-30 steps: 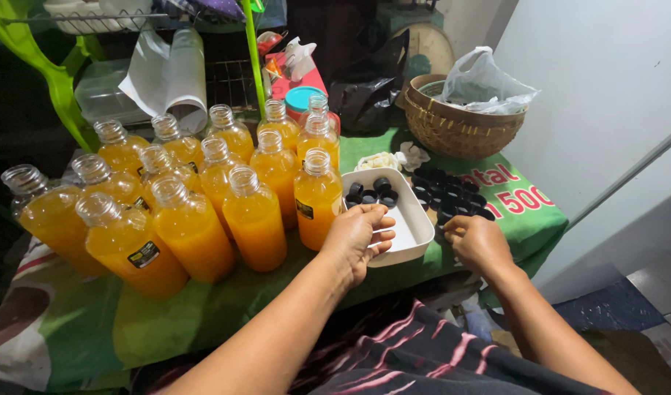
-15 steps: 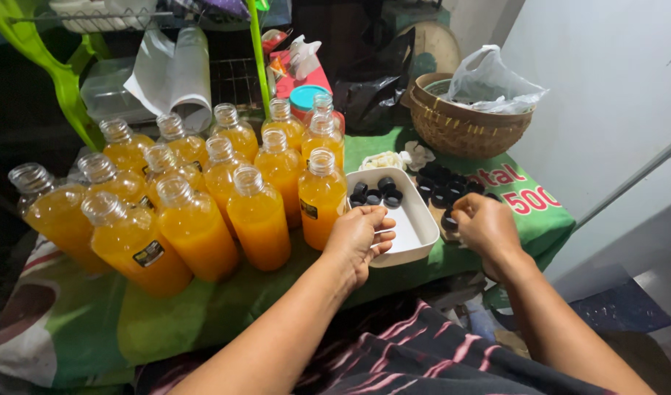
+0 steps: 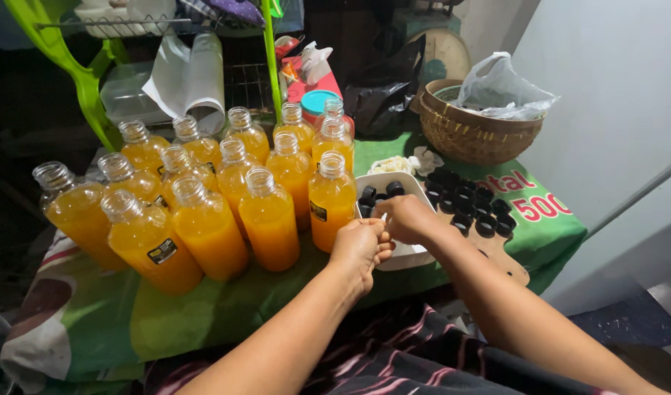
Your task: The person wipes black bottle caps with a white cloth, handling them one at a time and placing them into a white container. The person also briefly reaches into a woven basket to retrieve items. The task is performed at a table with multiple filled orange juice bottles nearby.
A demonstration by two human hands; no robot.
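Meeting over white tray point(image 3: 416, 257) of black caps point(image 3: 383, 192), left hand point(image 3: 359, 249) curled loosely, right hand point(image 3: 405, 219) clenched, contents unclear

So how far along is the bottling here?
Filling looks done: the clear bottles all hold orange juice. Capping has not visibly begun, as every neck in view is open. Black caps lie loose on the green cloth and in the white tray. Both hands, the left hand and right hand, meet at the tray's edge, apparently pinching something small I cannot make out.

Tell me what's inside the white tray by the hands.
The white tray holds a few black caps at its far end. The right hand and left hand cover the rest.
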